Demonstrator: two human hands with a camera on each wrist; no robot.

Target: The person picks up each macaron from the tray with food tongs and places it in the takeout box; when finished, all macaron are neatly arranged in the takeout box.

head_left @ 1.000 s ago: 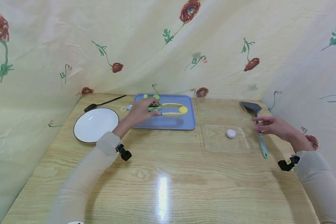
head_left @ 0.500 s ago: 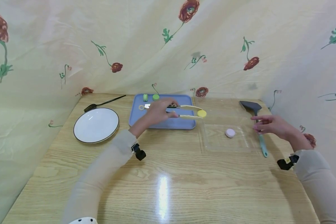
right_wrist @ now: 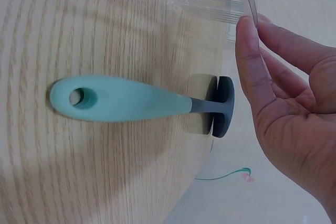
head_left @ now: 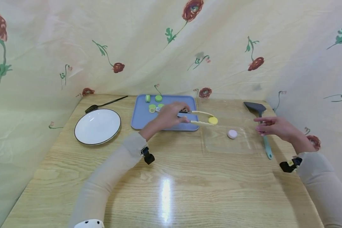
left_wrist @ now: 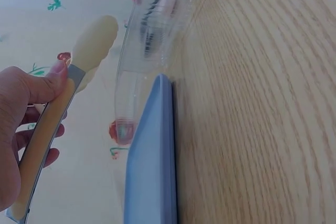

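My left hand grips a pair of tongs with cream-coloured tips. Between those tips a yellow macaron is held, above the left part of a clear plastic box. Inside the box lies a pale pink macaron. At the box's right side, my right hand pinches the thin clear rim between thumb and fingers, as the right wrist view shows. Several green macarons sit on a blue tray, partly hidden behind the left hand. The yellow macaron cannot be made out in the left wrist view.
A spatula with a mint handle lies just right of the box, under the right hand. On the left stand a white plate with a dark rim and, behind it, a black fork. A flowered cloth hangs behind the table.
My left hand has moved right, carrying the tongs and yellow macaron from over the blue tray to over the clear box. The right hand has stayed nearly still at the box's edge.
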